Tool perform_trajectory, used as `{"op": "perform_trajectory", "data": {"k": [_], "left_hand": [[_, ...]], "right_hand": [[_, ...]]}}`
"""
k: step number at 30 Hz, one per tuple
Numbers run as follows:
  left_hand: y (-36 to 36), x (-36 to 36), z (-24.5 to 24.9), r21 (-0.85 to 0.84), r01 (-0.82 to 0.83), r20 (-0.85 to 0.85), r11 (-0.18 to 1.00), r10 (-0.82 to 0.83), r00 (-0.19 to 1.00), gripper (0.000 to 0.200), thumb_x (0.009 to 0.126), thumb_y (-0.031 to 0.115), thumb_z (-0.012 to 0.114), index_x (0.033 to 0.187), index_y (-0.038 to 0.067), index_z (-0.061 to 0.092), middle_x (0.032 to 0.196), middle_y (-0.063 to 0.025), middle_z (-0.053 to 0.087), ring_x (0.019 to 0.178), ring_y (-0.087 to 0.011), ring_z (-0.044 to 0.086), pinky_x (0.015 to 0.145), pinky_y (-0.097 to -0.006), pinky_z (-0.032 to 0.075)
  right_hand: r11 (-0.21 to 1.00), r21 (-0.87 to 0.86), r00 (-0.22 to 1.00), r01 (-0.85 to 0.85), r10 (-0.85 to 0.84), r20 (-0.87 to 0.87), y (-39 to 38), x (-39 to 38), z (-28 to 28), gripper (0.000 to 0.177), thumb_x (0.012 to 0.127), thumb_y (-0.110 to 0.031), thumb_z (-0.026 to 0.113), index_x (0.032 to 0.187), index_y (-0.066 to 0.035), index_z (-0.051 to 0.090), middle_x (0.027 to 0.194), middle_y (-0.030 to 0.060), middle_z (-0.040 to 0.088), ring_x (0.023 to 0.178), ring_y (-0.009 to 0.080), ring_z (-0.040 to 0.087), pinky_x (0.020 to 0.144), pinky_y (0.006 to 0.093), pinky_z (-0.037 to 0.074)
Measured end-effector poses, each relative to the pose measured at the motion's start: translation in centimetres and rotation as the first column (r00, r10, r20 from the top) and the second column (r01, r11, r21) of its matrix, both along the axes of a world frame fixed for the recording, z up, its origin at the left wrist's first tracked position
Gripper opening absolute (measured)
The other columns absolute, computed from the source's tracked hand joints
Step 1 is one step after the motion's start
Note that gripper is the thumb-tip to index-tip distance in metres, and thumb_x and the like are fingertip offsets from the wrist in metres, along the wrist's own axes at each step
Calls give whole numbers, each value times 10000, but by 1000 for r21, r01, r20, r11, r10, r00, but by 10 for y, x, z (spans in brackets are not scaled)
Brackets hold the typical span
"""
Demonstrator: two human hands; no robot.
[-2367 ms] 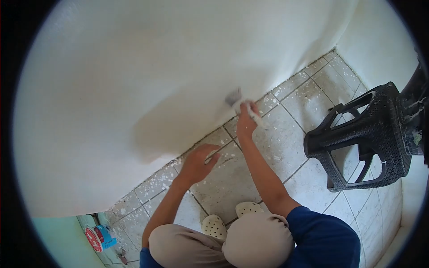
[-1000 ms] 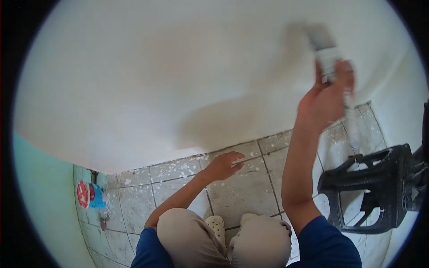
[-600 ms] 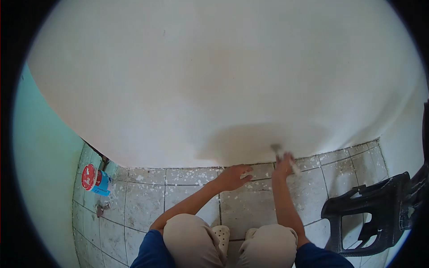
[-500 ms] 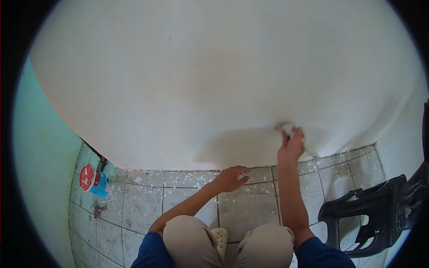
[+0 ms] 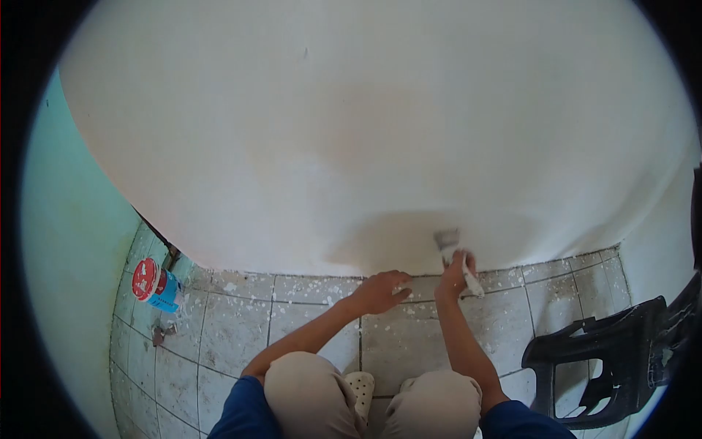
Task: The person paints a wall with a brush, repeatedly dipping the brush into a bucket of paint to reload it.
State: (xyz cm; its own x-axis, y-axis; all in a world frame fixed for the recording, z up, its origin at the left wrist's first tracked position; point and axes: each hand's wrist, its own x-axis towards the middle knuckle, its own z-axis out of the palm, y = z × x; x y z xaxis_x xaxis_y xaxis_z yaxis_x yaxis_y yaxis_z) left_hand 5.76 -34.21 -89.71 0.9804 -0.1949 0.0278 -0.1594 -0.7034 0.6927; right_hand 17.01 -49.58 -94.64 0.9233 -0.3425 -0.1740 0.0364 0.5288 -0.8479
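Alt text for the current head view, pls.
A person's right hand holds a paintbrush at the lower part of a white wall; the left hand, empty, is near the wall's base. On white-spotted floor tiles, a red-and-blue tub is at left, a black stool at right.

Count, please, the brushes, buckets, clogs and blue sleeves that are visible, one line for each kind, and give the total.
Brush: 1
Bucket: 1, with red lid
Clogs: 2, one mostly hidden
Blue sleeves: 2
Total: 6
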Motion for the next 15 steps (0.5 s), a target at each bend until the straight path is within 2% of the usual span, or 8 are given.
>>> {"op": "perform_trajectory", "data": {"k": [1,4,5,8,9,11,12,15], "left_hand": [[-1,-3,8,10,-12,-43,1000,13,999,372,940,297,592,1199,30,606,1167,-173,633,1042,-305,632,907,-405,499],[1,-1,6,28,-8,-52,1000,10,999,376,941,303,591,1205,34,605,1166,-171,635,1042,-304,634,910,-403,498],[-1,-1,1,24,4,-51,1000,-3,999,379,942,306,589,1207,36,604,1166,-170,636,1043,-303,635,912,-401,497],[-5,3,-2,16,33,-50,999,-32,998,384,942,311,589,1214,41,603,1173,-169,634,1054,-303,630,918,-400,493],[-7,6,-1,17,30,-40,999,-29,999,382,942,311,590,1216,45,603,1175,-168,633,1059,-301,628,921,-400,491],[-8,9,-2,11,38,-29,999,-37,999,380,940,310,593,1219,52,604,1180,-165,632,1069,-297,624,926,-400,489],[-10,8,2,9,25,-51,1000,-24,998,378,934,307,604,1221,60,605,1189,-159,630,1078,-293,620,930,-398,485],[-12,3,15,-10,31,-67,999,-31,997,398,928,298,604,1208,15,601,1180,-203,627,1078,-342,613,932,-412,475]], "right_hand": [[1000,-20,986,15,-18,-168,-12,-1,-42,281,932,-128,594,1187,-33,527,1140,77,562,1021,187,568,829,340,537],[996,72,965,42,-21,-263,-32,-9,-32,397,928,-105,584,1288,-12,447,1156,108,564,1050,212,579,788,338,554],[990,131,989,56,-38,-142,-35,-2,-13,407,931,-118,595,1295,-26,436,1175,105,555,1069,209,573,813,342,554],[953,273,955,130,-194,224,-37,8,163,275,941,-161,625,1178,-71,518,1142,69,571,1093,182,558,898,375,553],[961,263,884,81,-191,426,-49,15,208,260,931,-153,638,1137,-46,521,1110,65,575,1073,183,567,901,389,553],[956,278,722,98,-260,641,-63,30,276,244,882,-64,641,1087,14,536,1017,103,576,969,212,592,829,387,561],[956,256,634,146,-289,717,-65,47,280,218,874,-79,651,1047,13,555,1024,102,576,957,214,590,823,383,561],[940,267,845,211,-313,433,-75,94,179,318,896,-108,650,1158,-6,500,1075,105,586,991,206,593,820,363,560]]}}
